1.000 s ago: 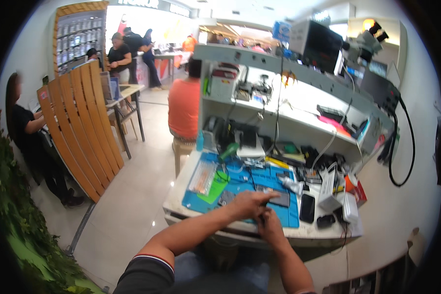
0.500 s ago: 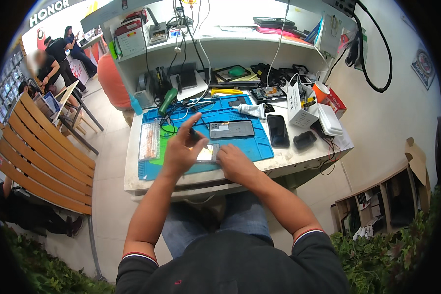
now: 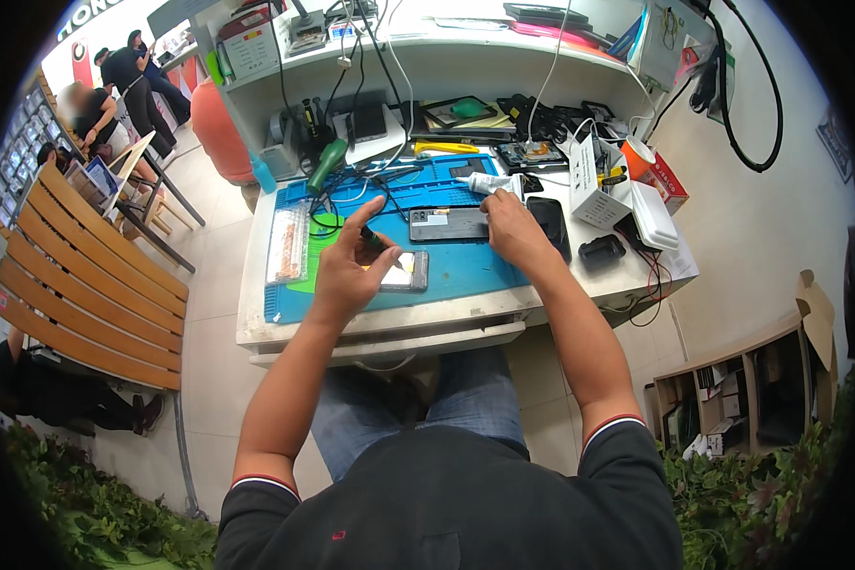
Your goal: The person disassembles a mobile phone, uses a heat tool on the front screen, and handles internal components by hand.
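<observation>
One dark tool [image 3: 371, 240], held in the half-open left hand [image 3: 345, 273], could drop onto the opened device [image 3: 418, 273] if grip slackens; right hand [image 3: 516, 231] curled, hold unclear.

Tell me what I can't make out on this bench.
All in the head view:
Dark handheld item: exact kind, partly hidden by the left hand's grip and too small.
Grey-edged rectangular device with pale face: left end, behind that grip.
Silver-grey rectangular phone: right end and whether it's touched, behind the right hand's grip.
Black flat phone: part of its left side, behind the same grip.
White shelving: top, cut off by the upper edge.
</observation>
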Demonstrator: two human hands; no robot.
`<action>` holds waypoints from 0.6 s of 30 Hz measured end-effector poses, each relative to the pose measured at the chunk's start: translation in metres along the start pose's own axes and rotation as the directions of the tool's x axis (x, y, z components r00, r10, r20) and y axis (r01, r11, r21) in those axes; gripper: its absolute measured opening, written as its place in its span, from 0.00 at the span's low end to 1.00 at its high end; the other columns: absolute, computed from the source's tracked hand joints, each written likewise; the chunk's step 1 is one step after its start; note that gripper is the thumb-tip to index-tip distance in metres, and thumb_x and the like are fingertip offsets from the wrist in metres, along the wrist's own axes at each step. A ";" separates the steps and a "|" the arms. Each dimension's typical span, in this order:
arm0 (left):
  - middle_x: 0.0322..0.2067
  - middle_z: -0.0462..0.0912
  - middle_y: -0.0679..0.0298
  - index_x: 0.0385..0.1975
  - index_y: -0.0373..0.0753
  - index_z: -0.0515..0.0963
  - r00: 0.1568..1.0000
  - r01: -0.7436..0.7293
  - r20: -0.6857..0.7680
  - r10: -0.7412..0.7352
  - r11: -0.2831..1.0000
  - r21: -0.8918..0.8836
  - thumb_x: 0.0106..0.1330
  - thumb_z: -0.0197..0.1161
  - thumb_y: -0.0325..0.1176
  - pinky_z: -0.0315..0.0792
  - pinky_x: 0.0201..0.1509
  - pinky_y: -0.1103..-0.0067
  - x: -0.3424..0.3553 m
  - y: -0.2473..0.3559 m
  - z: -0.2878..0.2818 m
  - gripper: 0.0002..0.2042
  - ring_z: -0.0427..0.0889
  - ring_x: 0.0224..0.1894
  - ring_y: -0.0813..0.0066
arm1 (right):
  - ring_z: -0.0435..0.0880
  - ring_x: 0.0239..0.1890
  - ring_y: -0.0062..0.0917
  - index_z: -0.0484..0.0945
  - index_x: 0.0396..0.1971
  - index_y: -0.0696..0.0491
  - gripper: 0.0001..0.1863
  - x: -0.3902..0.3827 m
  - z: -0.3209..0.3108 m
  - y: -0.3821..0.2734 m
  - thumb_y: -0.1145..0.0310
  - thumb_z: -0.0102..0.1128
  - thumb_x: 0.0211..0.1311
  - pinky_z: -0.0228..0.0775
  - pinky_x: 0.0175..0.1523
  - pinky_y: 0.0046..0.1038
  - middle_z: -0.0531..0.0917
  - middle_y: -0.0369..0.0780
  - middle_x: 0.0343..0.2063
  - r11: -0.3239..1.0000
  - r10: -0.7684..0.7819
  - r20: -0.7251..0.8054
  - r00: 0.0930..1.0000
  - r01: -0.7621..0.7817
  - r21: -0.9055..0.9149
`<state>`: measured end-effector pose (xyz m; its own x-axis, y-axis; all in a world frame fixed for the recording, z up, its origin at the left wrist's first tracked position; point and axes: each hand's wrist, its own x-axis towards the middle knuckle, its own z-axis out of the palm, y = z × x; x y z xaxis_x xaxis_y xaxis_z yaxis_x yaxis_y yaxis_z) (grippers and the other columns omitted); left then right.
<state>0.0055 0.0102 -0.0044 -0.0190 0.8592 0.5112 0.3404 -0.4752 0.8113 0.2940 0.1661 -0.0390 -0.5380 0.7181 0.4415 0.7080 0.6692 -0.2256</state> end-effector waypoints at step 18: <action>0.39 0.92 0.63 0.81 0.43 0.68 0.991 -0.053 -0.125 0.053 0.999 0.003 0.71 0.77 0.20 0.86 0.51 0.80 0.006 -0.012 0.001 0.39 0.91 0.41 0.80 | 0.88 0.34 0.35 0.88 0.41 0.55 0.10 -0.026 -0.218 -0.252 0.72 0.78 0.61 0.80 0.38 0.34 0.89 0.39 0.36 0.464 -0.510 -0.752 0.418 0.870 0.168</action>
<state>0.0024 0.0215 -0.0107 -0.1179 0.8027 0.5847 0.3440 -0.5193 0.7823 0.2294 -0.0627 0.1955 -0.2415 -0.1851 0.9526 -0.2162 0.9672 0.1331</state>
